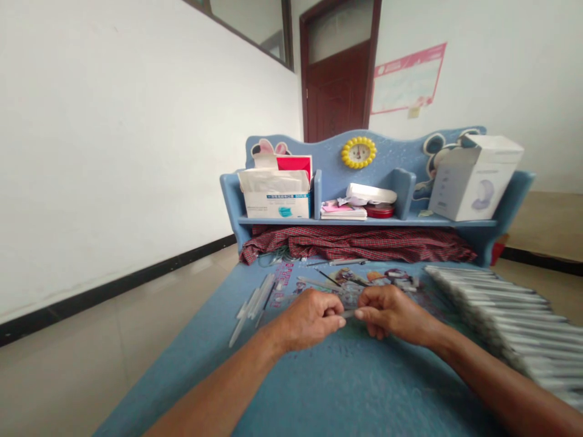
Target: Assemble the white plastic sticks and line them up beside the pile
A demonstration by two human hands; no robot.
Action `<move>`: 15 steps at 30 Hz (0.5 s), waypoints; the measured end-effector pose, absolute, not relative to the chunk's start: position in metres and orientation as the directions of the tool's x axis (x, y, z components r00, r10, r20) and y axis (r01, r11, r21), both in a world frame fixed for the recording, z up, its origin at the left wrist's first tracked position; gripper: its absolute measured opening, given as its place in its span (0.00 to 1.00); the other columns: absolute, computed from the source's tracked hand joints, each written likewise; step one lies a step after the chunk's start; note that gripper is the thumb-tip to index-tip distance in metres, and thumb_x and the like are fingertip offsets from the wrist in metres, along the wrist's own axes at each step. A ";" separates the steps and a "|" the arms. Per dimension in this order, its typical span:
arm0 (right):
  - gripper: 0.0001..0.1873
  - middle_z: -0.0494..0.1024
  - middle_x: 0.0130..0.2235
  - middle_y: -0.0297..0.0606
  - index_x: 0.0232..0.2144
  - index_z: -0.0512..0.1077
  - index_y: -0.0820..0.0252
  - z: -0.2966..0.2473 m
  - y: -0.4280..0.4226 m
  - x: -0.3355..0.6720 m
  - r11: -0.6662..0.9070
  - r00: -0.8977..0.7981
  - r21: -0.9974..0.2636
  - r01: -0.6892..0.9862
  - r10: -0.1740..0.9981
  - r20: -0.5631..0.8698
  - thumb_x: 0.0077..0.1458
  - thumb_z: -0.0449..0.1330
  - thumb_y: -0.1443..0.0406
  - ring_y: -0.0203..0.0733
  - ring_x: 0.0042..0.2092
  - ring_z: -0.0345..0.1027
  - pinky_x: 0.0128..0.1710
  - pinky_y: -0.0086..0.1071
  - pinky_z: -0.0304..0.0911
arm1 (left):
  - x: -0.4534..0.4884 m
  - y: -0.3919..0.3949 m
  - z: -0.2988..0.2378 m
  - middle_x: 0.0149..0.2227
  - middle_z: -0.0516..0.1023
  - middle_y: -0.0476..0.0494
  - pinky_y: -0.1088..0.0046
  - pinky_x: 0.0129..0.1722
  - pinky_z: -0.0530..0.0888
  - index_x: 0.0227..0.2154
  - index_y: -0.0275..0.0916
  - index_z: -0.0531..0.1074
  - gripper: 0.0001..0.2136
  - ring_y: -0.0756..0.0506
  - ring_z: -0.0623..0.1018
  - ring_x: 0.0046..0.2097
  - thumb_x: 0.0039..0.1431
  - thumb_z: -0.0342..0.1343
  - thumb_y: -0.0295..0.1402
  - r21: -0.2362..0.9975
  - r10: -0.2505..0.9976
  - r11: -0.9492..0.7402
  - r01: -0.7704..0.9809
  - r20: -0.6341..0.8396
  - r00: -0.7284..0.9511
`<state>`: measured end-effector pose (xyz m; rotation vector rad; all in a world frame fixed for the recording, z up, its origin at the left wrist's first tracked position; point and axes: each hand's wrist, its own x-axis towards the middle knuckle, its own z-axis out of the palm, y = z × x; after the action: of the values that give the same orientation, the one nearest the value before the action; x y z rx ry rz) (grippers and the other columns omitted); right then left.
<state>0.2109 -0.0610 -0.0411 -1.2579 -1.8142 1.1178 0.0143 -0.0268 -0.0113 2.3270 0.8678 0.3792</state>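
Note:
My left hand (312, 318) and my right hand (392, 312) meet above the middle of the blue desk (346, 382), both closed in a pinch. Between their fingertips shows a short stretch of a slim, pale pen part (348, 314); the fingers cover the rest. Several clear pen barrels (255, 303) lie in a loose group left of my left hand. Just beyond the hands, thin dark and clear rods (328, 277) and small pieces are scattered over a printed picture. On the right, a large stack of pens (523, 321) lies in rows beside my right forearm.
At the desk's back, a blue shelf (282, 222) holds a face-mask box (276, 203), papers (341, 212), a red round tin (379, 211) and a white carton (473, 182). Red checked cloth (355, 243) is bunched beneath it. A white wall (113, 152) stands left.

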 end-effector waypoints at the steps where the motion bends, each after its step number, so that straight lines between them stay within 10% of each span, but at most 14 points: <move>1: 0.18 0.67 0.16 0.30 0.22 0.63 0.61 -0.041 -0.061 0.211 0.172 -0.328 -0.907 0.385 0.944 0.040 0.50 0.55 0.52 0.30 0.17 0.61 0.16 0.22 0.54 | 0.014 -0.027 -0.011 0.20 0.63 0.54 0.79 0.24 0.58 0.27 0.35 0.70 0.06 0.53 0.64 0.24 0.51 0.51 0.32 0.642 0.663 -0.593 0.485 0.047 0.747; 15: 0.26 0.65 0.14 0.29 0.18 0.59 0.61 -0.040 -0.056 0.209 0.159 -0.382 -0.918 0.362 0.924 0.009 0.51 0.49 0.45 0.28 0.14 0.58 0.13 0.21 0.53 | 0.017 -0.022 -0.004 0.24 0.67 0.52 0.77 0.29 0.61 0.25 0.37 0.70 0.03 0.51 0.67 0.28 0.49 0.52 0.31 0.442 0.638 -0.722 0.531 0.130 0.759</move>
<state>0.2092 -0.0557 -0.0396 -1.2215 -1.8393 1.2019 0.0167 -0.0223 -0.0045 2.5747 0.8940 0.3873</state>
